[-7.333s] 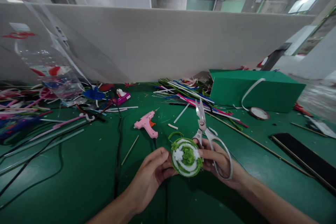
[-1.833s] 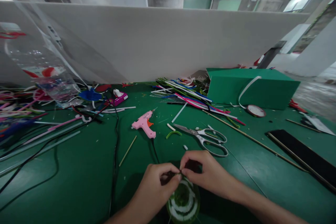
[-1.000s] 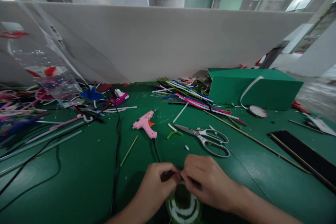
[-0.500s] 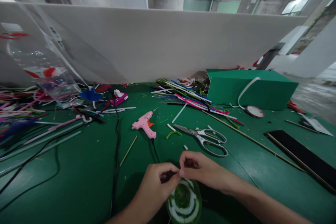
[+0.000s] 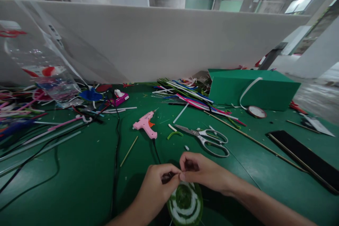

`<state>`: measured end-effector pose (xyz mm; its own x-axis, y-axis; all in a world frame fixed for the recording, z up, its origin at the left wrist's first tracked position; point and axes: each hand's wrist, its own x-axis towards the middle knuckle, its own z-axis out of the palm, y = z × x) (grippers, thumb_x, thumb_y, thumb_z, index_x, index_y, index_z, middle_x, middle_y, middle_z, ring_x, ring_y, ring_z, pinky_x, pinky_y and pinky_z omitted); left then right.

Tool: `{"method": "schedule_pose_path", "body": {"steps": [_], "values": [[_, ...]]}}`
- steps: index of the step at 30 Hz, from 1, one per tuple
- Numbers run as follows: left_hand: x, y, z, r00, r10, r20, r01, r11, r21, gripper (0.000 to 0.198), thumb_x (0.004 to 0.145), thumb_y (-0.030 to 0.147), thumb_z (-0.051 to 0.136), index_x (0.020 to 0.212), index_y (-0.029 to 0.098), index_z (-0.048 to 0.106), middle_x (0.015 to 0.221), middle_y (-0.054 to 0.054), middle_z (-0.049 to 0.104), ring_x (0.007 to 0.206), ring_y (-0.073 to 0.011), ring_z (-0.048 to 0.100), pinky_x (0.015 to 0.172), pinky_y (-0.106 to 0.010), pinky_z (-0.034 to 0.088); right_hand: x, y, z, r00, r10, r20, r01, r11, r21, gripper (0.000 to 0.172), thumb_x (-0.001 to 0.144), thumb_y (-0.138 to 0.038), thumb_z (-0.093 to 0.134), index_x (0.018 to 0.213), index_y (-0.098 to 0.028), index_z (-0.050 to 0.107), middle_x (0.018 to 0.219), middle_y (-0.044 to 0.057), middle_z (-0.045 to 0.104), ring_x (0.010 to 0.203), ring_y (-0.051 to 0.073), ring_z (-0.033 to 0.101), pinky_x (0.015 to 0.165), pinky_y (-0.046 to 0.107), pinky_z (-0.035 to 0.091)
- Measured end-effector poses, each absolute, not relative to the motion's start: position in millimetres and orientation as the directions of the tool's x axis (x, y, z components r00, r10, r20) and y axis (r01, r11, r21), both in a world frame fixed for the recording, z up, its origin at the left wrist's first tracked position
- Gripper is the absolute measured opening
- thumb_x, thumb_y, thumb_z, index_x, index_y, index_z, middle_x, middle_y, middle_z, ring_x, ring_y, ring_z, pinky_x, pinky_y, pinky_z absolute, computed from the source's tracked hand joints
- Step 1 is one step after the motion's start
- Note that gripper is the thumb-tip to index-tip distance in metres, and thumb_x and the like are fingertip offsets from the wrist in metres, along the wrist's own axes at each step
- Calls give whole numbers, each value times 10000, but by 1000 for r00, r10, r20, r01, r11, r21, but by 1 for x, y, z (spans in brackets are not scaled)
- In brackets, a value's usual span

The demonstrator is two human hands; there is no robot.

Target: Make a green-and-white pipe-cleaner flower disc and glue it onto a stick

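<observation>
At the bottom middle is a rounded green and white piece point(image 5: 184, 206), coiled in rings and fuzzy like pipe cleaner. My left hand point(image 5: 160, 185) pinches at its far edge, thumb against forefinger. Meeting it there from the other side, my right hand point(image 5: 200, 171) has its fingertips closed too, touching the left ones. The exact bit between the fingertips is hidden. Just beyond the hands lie a pink glue gun point(image 5: 145, 125) with a black cord and a pair of scissors point(image 5: 203, 138) with grey handles, blades pointing left.
Bundled pipe cleaners point(image 5: 185, 93) lie at the back, near a green box point(image 5: 254, 88) and a tape roll point(image 5: 256, 112). A phone point(image 5: 304, 159) and a thin stick point(image 5: 251, 139) are on the right. Leftward stand a plastic bottle point(image 5: 34, 60) and a black cable point(image 5: 116, 169).
The hands stay pinched together at the piece's far edge, with only a slight shift of the fingertips. The whole view has moved very slightly.
</observation>
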<state>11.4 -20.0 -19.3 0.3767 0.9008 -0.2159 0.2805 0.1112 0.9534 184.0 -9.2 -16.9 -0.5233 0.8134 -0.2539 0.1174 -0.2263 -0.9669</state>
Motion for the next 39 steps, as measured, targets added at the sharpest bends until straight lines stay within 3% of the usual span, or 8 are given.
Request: {"method": "schedule_pose_path", "body": {"steps": [11, 22, 33, 36, 39], "values": [[11, -17, -18, 406, 875, -264, 206, 194, 959, 153, 707, 208, 611, 766, 146, 738, 619, 0, 630, 585, -134, 513, 534, -207, 369, 185, -7, -22, -518, 827, -220, 133, -176, -975, 210, 716, -264, 684, 749, -151, 511, 643, -52, 472, 608, 87, 427, 531, 186, 307], [9, -15, -22, 417, 879, -231, 236, 140, 961, 204, 757, 225, 526, 694, 142, 702, 627, -5, 602, 614, -148, 502, 550, -224, 356, 182, -7, -25, -483, 857, -180, 162, -115, -980, 128, 694, -137, 635, 753, -155, 523, 656, -45, 502, 618, 94, 451, 566, 198, 344], [8, -17, -20, 404, 886, -229, 269, 124, 955, 215, 763, 206, 495, 629, 142, 650, 561, 26, 517, 568, -125, 449, 524, -217, 316, 178, -17, -23, -414, 902, -123, 338, 27, -941, 80, 732, -139, 572, 782, -185, 529, 655, -45, 520, 609, 100, 465, 535, 192, 341], [8, -18, -18, 413, 879, -237, 262, 134, 956, 193, 750, 204, 516, 656, 141, 672, 578, 14, 569, 579, -136, 495, 533, -219, 343, 178, -19, -22, -405, 908, -103, 367, 58, -929, 107, 724, -122, 574, 778, -191, 514, 634, -57, 493, 587, 93, 437, 517, 192, 320], [9, -18, -14, 437, 863, -254, 217, 173, 961, 172, 732, 212, 544, 743, 140, 700, 668, -25, 659, 678, -182, 585, 604, -243, 416, 182, -15, -19, -414, 905, -98, 279, 23, -960, 135, 718, -132, 602, 784, -190, 500, 651, -60, 482, 607, 88, 440, 539, 187, 340]]}}
